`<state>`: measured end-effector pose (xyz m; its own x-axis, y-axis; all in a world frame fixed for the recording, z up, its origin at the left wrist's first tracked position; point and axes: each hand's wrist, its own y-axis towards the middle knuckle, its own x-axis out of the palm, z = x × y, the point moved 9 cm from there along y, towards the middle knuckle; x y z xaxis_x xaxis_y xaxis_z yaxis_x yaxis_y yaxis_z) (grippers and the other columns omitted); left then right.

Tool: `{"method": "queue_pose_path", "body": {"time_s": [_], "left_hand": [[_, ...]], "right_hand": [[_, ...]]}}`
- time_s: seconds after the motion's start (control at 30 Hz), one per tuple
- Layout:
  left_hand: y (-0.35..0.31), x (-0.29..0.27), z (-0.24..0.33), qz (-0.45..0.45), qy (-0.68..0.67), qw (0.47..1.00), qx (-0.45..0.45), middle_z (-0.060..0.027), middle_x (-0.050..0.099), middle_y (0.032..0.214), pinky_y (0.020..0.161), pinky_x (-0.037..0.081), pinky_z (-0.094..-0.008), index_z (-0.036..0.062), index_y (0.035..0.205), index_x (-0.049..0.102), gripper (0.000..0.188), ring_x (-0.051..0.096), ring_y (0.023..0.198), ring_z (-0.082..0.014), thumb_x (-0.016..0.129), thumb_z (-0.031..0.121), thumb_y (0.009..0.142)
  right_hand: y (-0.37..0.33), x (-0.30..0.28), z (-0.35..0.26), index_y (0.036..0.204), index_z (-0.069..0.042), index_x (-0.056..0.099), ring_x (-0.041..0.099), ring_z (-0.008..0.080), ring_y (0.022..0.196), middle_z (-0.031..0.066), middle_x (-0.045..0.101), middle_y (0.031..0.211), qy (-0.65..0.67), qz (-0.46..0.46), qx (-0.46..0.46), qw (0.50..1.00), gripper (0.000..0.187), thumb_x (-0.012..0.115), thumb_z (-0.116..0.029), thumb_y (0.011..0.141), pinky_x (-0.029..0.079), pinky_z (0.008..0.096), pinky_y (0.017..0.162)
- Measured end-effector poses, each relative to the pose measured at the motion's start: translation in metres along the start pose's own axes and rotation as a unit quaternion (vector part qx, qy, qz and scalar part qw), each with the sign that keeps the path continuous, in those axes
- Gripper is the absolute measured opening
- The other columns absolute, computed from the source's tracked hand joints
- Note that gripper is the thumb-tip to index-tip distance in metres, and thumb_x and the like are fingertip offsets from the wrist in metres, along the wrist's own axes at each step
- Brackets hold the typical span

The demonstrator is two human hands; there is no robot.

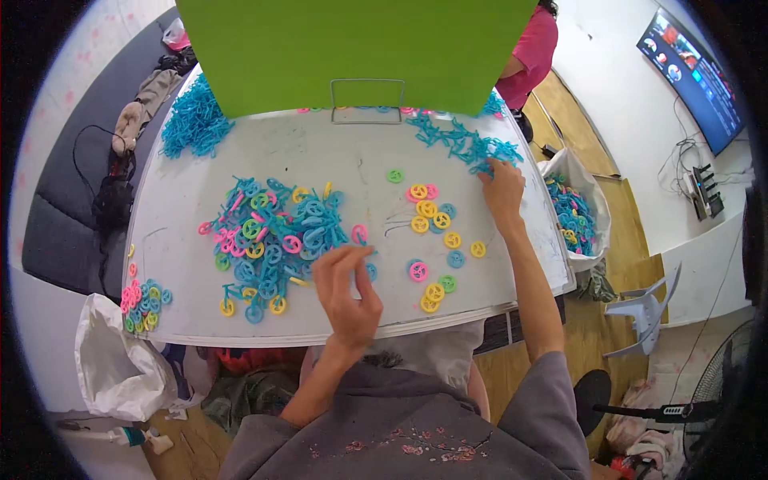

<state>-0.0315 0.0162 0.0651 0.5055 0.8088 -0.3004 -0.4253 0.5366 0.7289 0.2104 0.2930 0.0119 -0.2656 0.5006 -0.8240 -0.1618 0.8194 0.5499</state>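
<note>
**Head view: two hands working among plastic rings on a white worktop**

Head view is showing me a white worktop strewn with small plastic rings in blue, pink, yellow and green. My left hand is hovering over the near edge, just right of the big mixed heap of rings. Its grip is mostly closed, fingers curled in with the fingertips pinching together; something small may be sitting between them, but I cannot tell what, if anything.

My right hand is reaching further out, toward the far right of the worktop. Its fingers are spreading flat and pressing down on the edge of a tangle of blue plastic strips; the grip is open, resting on the strips rather than closing round them.

Between the two hands a looser scatter of rings is lying, mostly yellow with some pink, blue and green. A small sorted cluster of rings is sitting at the near left corner, well apart from both hands. Another blue tangle is lying at the far left corner. A green board is standing upright along the far edge, with a wire stand at its foot. A white bag holding more blue pieces is hanging just beside the right edge.
</note>
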Motion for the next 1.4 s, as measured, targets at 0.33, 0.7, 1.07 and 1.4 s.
{"method": "queue_pose_path", "body": {"time_s": [0.33, 0.7, 1.07, 1.4], "left_hand": [[-0.010, 0.034, 0.010, -0.089, -0.064, 0.994, -0.023, -0.0105, 0.058, 0.094, 0.068, 0.043, -0.0339, 0.0046, 0.100, 0.063, 0.023, 0.053, 0.085, -0.0258, 0.058, -0.007, 0.080], [0.008, 0.092, 0.017, -0.223, -0.299, 0.907, -0.195, -0.0106, 0.062, 0.106, 0.071, 0.053, -0.0276, 0.0005, 0.117, 0.058, 0.037, 0.063, 0.093, -0.0173, 0.066, -0.001, 0.081], [-0.032, 0.100, -0.017, -0.188, -0.410, 0.822, -0.347, -0.0079, 0.065, 0.088, 0.071, 0.054, -0.0257, -0.0046, 0.104, 0.063, 0.017, 0.064, 0.078, -0.0149, 0.058, 0.004, 0.090], [-0.047, 0.120, -0.020, -0.352, -0.488, 0.663, -0.446, -0.0051, 0.062, 0.088, 0.067, 0.049, -0.0240, 0.0015, 0.107, 0.056, 0.020, 0.057, 0.073, -0.0100, 0.059, 0.014, 0.092]], "right_hand": [[-0.001, -0.048, 0.014, 0.089, -0.006, 0.069, 0.063, 0.0297, 0.079, 0.0138, 0.066, 0.086, 0.225, 0.057, 0.062, 0.971, 0.012, 0.068, -0.013, 0.079, 0.048, 0.0369, 0.068], [-0.104, -0.143, -0.103, 0.093, -0.003, 0.068, 0.064, 0.0242, 0.091, 0.0114, 0.067, 0.096, 0.358, 0.113, -0.088, 0.923, 0.026, 0.071, 0.009, 0.070, 0.051, 0.0321, 0.079], [-0.124, -0.103, -0.101, 0.112, -0.001, 0.060, 0.062, 0.0144, 0.087, 0.0082, 0.065, 0.101, 0.540, -0.064, 0.107, 0.832, 0.035, 0.068, 0.003, 0.078, 0.050, 0.0269, 0.078], [-0.118, -0.095, -0.103, 0.104, 0.000, 0.065, 0.061, 0.0136, 0.087, 0.0071, 0.065, 0.098, 0.584, -0.210, 0.063, 0.782, 0.024, 0.068, 0.001, 0.080, 0.049, 0.0276, 0.080]]}}
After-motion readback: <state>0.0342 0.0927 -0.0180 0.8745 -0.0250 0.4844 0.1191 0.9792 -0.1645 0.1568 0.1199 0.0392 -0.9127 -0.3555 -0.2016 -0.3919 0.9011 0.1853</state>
